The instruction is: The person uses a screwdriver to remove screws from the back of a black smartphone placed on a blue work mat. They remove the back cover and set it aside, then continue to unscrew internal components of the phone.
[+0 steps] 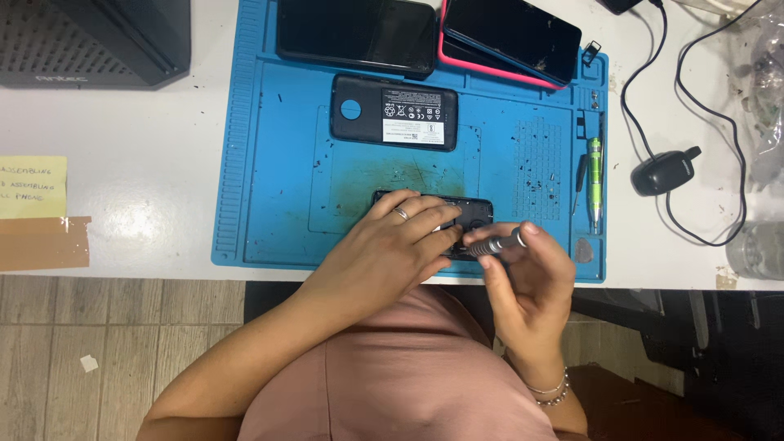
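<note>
**Both hands at the opened phone on the blue mat**

I see my left hand (384, 245) laid flat over the small dark phone body (474, 214), which rests near the front edge of the blue work mat (269, 163). The fingers (429, 214) press down on it, covering most of its left half; a ring shows on one finger. My right hand (527, 282) sits just beside it, its grip pinched around a slim metal screwdriver (496, 242) that lies nearly level, its tip end pointing toward the phone and hidden under the left fingers.

Farther back on the mat, a black back cover (359, 110) with a white label lies flat. Beyond it rest two dark phones (359, 34), one in a pink case (482, 64). A green pen-like tool (595, 175) lies in the mat's right tray. On the white surface (139, 171), right of the mat, sits a small black device on a cable (663, 171); at the left edge, a yellow note (31, 186).
</note>
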